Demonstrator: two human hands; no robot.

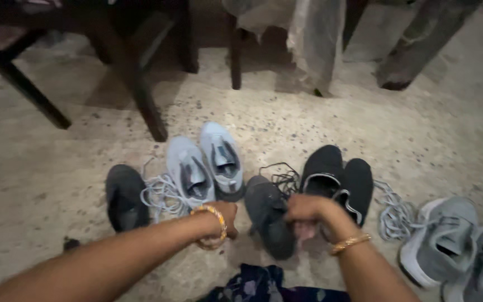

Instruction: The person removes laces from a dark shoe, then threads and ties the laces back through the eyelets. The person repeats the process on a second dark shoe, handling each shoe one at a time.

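A dark grey sneaker (266, 215) lies on the floor in front of me, toe pointing away. My right hand (307, 212) grips its near opening, fingers curled over the edge. My left hand (225, 215) hovers just left of that shoe, fingers hidden behind the wrist, beside a pair of light blue sneakers (205, 165). Bangles circle both wrists. Black loose laces (280, 176) lie behind the dark grey shoe.
Another dark grey sneaker (124, 196) sits far left. A black pair (339, 179) stands right of centre, with a pile of pale laces (395, 215) and grey sneakers (448, 240) at the right. Dark furniture legs (146, 106) and a hanging plastic sheet (314, 39) stand behind.
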